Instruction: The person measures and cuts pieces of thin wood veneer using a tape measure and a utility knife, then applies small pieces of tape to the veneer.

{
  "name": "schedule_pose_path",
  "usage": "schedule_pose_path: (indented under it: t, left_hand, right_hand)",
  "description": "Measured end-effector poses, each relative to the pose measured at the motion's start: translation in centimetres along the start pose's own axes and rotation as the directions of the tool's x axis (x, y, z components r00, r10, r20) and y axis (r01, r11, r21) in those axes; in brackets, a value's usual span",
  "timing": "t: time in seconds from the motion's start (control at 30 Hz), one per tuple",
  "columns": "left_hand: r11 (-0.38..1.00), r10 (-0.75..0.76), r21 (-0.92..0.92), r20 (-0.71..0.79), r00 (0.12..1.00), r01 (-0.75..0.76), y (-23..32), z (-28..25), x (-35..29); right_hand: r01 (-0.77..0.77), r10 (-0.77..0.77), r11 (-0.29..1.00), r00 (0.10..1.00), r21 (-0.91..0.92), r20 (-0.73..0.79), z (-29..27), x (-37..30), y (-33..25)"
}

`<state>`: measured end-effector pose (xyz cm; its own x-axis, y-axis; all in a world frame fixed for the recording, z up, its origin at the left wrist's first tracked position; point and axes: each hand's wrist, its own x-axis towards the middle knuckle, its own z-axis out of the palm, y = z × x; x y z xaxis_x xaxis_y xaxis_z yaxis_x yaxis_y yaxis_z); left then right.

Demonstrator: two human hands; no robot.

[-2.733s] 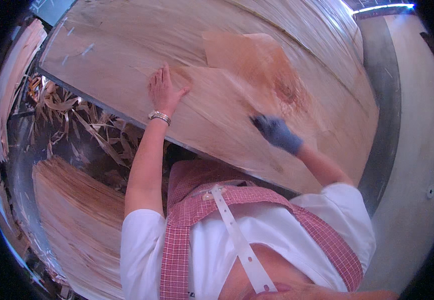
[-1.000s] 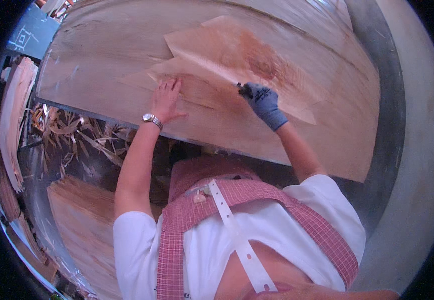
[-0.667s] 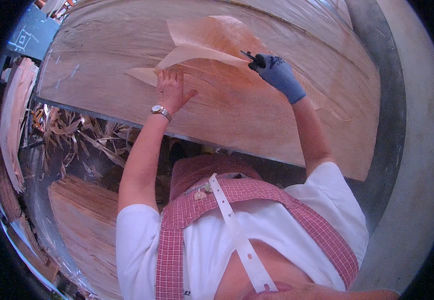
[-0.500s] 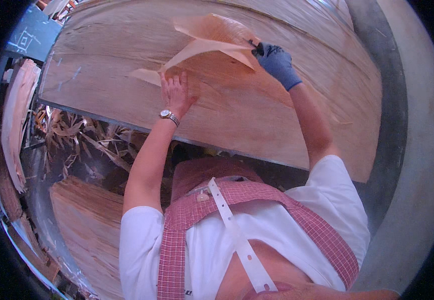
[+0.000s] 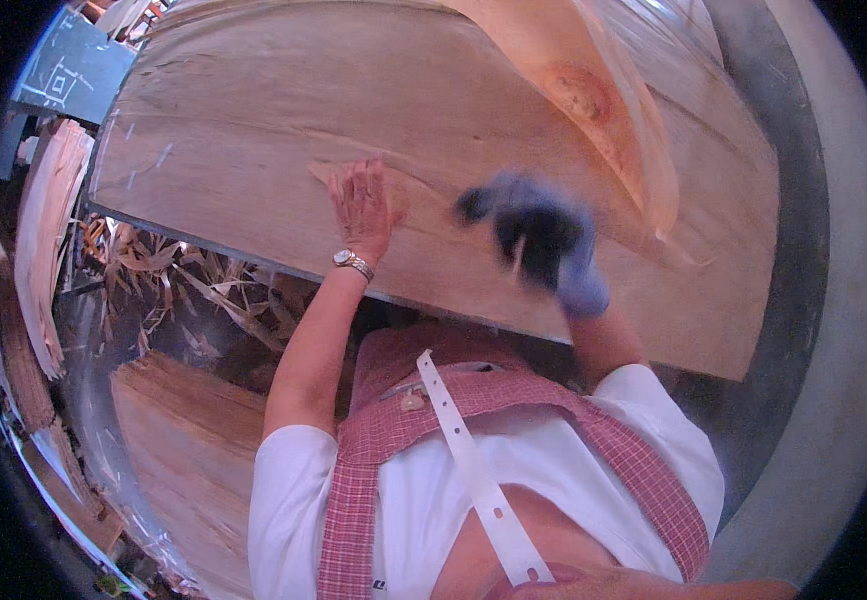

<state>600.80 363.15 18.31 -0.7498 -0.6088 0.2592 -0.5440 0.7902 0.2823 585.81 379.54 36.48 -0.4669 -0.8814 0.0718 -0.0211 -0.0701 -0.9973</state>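
My bare left hand (image 5: 361, 205), with a wristwatch (image 5: 352, 263) on its wrist, lies flat with fingers stretched on a large brown wood veneer sheet (image 5: 234, 130). A small pale torn piece shows beside its fingertips. My right hand (image 5: 539, 235), in a blue-grey glove with a black palm, is above the sheet to the right of my left hand. Motion smears its fingers; a thin pale sliver shows against the palm, but whether it is held I cannot make out. Farther right, a long curled orange veneer strip (image 5: 594, 110) with a dark knot lies across the sheet.
Torn veneer scraps (image 5: 214, 285) lie below the sheet's near left edge. A stack of veneer (image 5: 189, 430) stands at lower left, with pale wood strips (image 5: 49, 240) farther left. A blue-green panel (image 5: 69, 70) is at upper left, and a grey surface (image 5: 839, 330) runs along the right.
The orange veneer strip has gone from between my hands to the upper right. My right hand has come down toward my body, off the strip. My left hand has spread flatter.
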Motion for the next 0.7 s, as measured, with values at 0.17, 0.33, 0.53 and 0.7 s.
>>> schedule_pose_path:
  t: [0.17,0.33,0.53,0.7]
  left_hand:
    - [0.999,0.019,-0.042,0.098,0.995,-0.015,-0.3,0.4,-0.2]
    - [0.993,-0.025,-0.109,0.151,0.988,0.042,-0.8,0.5,-0.2]
    - [0.970,-0.074,-0.225,0.092,0.993,0.093,-1.4,1.1,-0.4]
    - [0.979,0.073,-0.194,0.011,0.997,-0.070,-1.0,0.5,0.1]
  right_hand:
    - [0.260,-0.444,0.878,0.758,0.402,0.478,6.0,-3.1,-6.2]
    - [0.070,-0.188,0.967,0.843,0.243,0.504,4.7,-3.3,-4.8]
    - [-0.498,0.518,0.847,0.852,0.186,-0.075,6.6,3.8,9.2]
    - [-0.498,0.533,0.832,0.840,0.244,-0.104,5.6,5.8,21.2]
